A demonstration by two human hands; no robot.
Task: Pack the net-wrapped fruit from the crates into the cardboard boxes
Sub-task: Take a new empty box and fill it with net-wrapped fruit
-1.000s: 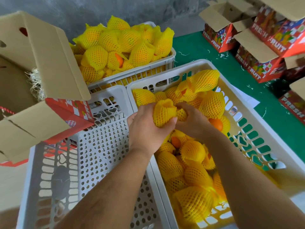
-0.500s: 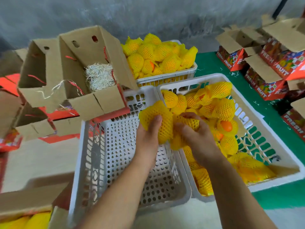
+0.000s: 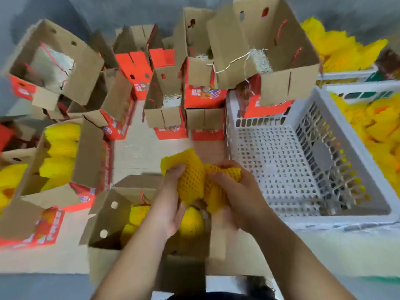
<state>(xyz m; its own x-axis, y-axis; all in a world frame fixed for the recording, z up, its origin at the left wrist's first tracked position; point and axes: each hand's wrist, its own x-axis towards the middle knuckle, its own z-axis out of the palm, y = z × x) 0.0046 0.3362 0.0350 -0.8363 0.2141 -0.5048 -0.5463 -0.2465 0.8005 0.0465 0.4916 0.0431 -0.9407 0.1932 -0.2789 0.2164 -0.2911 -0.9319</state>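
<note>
Both hands, left (image 3: 171, 200) and right (image 3: 236, 195), now clutch netted fruit (image 3: 192, 180) above the half-filled box (image 3: 108, 221), away from the crate (image 3: 281, 161).

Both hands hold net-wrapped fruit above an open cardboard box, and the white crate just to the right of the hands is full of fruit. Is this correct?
Not quite. In the head view the left hand and right hand do hold net-wrapped fruit above the open cardboard box, but the white crate beside them is empty; its perforated floor shows bare.
</note>
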